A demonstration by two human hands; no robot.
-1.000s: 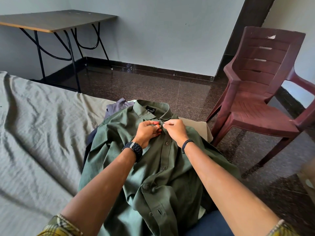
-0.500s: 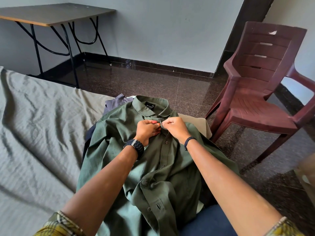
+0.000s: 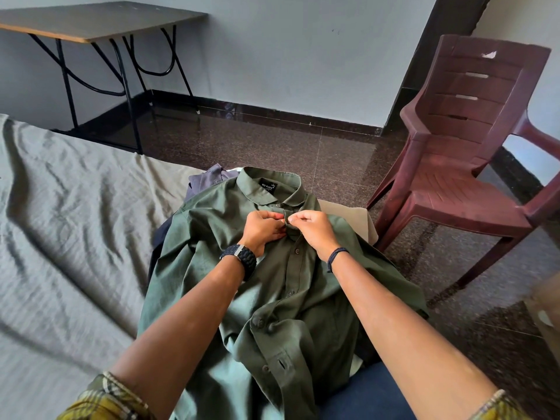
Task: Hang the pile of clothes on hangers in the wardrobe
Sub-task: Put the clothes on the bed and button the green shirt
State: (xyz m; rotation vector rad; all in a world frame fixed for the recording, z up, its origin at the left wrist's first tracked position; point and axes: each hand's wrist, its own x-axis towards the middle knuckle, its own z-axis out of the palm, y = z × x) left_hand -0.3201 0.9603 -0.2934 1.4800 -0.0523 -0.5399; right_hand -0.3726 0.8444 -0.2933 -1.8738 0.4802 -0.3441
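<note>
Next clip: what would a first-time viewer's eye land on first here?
The green shirt, spread front-up on the pile at the bed's edge in the centre, draws the eye first. Just below its collar, the left hand and right hand both pinch the button placket. Off to the right, a maroon plastic chair stands on the dark floor.

The green shirt [image 3: 272,298] is smooth, matt woven cloth with small dull buttons. The bed sheet [image 3: 66,237] is grey, creased, matt cloth. The floor [image 3: 288,147] is dark speckled stone, polished and glossy. The chair [image 3: 472,165] is maroon moulded plastic, faintly shiny and scuffed. The table [image 3: 91,22] has a matt wood-look top on black metal legs.
</note>
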